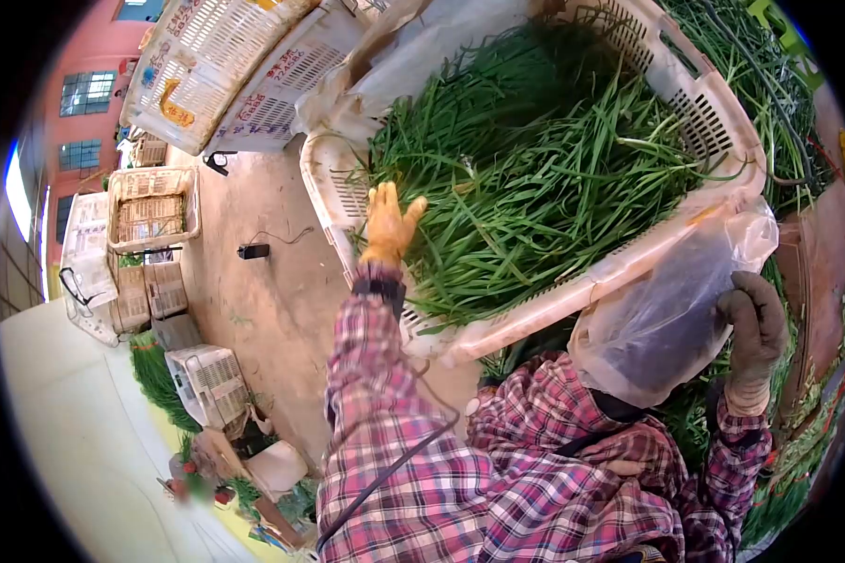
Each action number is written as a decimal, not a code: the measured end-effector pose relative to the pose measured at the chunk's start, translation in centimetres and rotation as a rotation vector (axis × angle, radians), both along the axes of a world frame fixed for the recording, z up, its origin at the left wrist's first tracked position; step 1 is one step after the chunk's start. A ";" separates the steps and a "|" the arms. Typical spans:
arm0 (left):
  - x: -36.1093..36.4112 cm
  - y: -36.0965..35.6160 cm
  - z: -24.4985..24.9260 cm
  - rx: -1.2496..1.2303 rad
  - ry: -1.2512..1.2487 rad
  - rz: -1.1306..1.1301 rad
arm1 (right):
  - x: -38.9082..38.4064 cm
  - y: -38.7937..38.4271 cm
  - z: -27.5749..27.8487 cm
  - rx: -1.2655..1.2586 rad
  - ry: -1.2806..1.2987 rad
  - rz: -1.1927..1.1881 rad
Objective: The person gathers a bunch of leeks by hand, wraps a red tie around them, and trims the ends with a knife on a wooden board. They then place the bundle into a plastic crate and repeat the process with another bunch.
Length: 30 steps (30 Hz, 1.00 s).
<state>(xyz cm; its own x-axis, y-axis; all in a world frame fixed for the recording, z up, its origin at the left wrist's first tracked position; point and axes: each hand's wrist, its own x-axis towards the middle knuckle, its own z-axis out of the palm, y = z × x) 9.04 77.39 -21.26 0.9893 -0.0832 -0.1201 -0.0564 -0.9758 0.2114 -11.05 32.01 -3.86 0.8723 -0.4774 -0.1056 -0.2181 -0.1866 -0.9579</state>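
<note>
A large white plastic crate (530, 314) holds a heap of long, narrow green leaves (535, 197) that look like chives. My left hand (391, 223), in a yellow-orange glove, reaches over the crate's left side with its fingers spread, at the edge of the leaves and holding nothing. A clear plastic liner (662, 310) hangs over the crate's near rim. At the liner's right edge is my right hand (756, 328) in a grey-brown glove, its fingers curled against the film. The thumb of that hand is hidden.
Stacked white crates (216, 70) stand beyond the big crate. A small black box (253, 251) with a cord lies on the floor (282, 300). More greens (723, 56) are heaped at the right, and a person (192, 479) is at lower left.
</note>
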 end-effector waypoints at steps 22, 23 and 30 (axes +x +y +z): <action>-7.0 -3.3 3.3 0.096 0.472 -0.078 | 1.1 1.0 -2.7 -0.402 -0.249 -0.089; -6.8 -3.7 3.1 0.099 0.435 -0.105 | 1.2 1.2 -2.6 -0.418 -0.275 -0.082; -8.5 -4.5 5.1 -0.009 0.600 -0.088 | 1.0 1.7 -2.5 -0.262 -0.304 -0.124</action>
<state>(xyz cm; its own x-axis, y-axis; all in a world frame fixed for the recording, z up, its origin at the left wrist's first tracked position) 0.58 72.91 -16.20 0.7384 -0.1650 -0.6539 -0.0050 -0.9709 0.2394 -10.07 33.67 -6.32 0.7792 -0.5571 0.2872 0.0314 -0.4230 -0.9056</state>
